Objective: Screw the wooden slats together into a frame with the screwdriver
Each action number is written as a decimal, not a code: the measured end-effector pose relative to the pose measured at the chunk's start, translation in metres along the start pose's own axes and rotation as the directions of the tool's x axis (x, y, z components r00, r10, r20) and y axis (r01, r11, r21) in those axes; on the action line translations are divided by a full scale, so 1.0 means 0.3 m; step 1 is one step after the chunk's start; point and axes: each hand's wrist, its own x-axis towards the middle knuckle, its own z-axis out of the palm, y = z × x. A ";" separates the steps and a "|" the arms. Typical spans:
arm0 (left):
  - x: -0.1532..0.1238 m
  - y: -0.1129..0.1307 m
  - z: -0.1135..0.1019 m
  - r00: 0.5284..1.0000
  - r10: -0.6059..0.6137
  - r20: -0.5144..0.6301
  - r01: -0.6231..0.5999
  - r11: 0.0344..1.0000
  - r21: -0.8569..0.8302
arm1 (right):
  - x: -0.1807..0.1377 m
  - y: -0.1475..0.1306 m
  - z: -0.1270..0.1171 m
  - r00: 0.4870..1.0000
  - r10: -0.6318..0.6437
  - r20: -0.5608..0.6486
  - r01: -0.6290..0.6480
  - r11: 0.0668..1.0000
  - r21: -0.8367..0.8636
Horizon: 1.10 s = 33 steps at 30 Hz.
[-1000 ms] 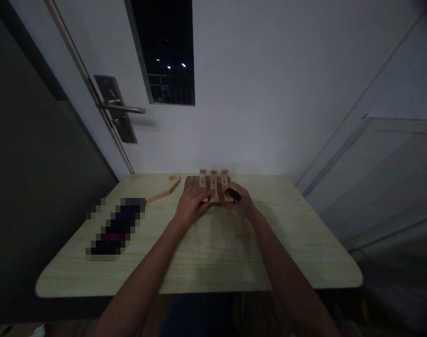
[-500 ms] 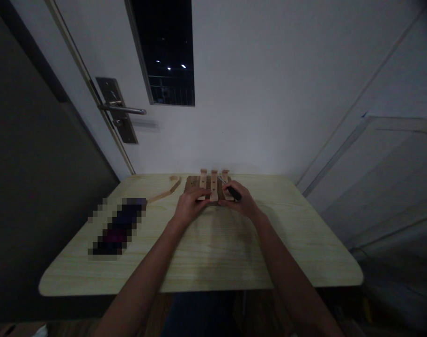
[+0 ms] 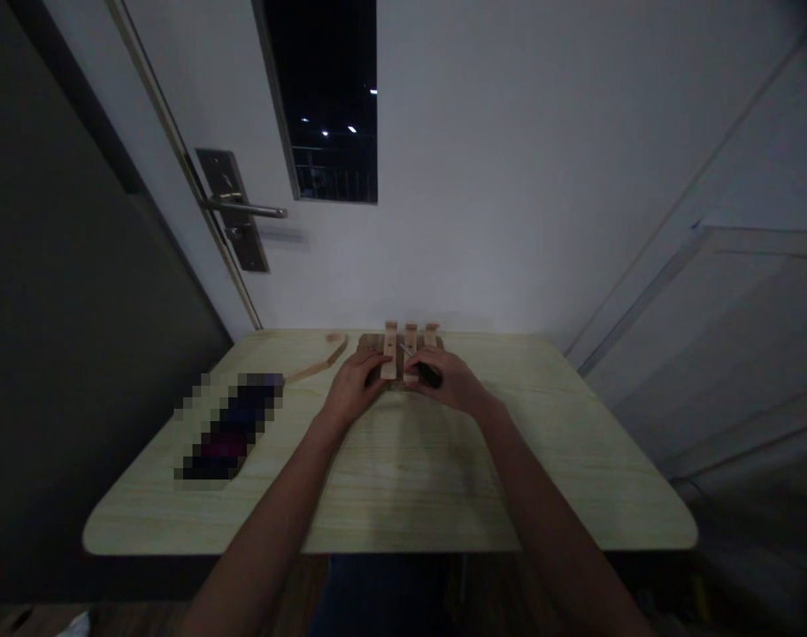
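Note:
A brown wooden board (image 3: pixel 370 340) lies near the table's far edge. Across it run three pale wooden hooks (image 3: pixel 390 348) with raised far ends and dark holes. My left hand (image 3: pixel 357 382) is closed on the board's near left part, its fingertips against the left hook. In my closed right hand (image 3: pixel 453 380) is a screwdriver with a black handle (image 3: pixel 430 375). Its thin shaft points up and left toward the middle hook. My right fingers touch the near part of the middle hook and partly hide the right one. Whether the tip sits in a screw is too small to tell.
A pixelated dark object (image 3: pixel 234 429) lies on the left of the pale wooden table (image 3: pixel 403 495). Beside it rests a bent wooden strip (image 3: pixel 317 365) with a curled end. Behind the table stands a white door with a metal handle (image 3: pixel 244 210).
My right hand and the screwdriver have moved left, from the right hook toward the middle one. My left hand's fingers now lie against the left hook. The camera view has shifted slightly.

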 end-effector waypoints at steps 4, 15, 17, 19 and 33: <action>-0.003 0.010 0.028 1.000 0.000 -0.017 0.000 1.000 -0.001 | 0.003 -0.007 -0.016 0.999 0.039 -0.019 -0.037 0.996 0.086; -0.033 -0.026 -0.091 0.947 -0.272 -0.174 0.320 0.857 0.403 | 0.039 0.025 0.002 0.892 0.351 -0.287 -0.241 0.903 0.355; -0.045 -0.054 -0.114 0.893 -0.399 -0.207 0.447 0.741 0.501 | 0.034 0.023 0.001 0.875 0.401 -0.272 -0.270 0.870 0.413; -0.050 -0.070 -0.122 0.856 -0.496 -0.148 0.488 0.678 0.550 | 0.031 0.019 -0.001 0.868 0.416 -0.271 -0.276 0.858 0.433; -0.016 0.031 -0.093 0.885 -0.448 -0.125 0.450 0.758 0.473 | 0.022 0.018 0.013 0.884 0.422 -0.200 -0.308 0.849 0.429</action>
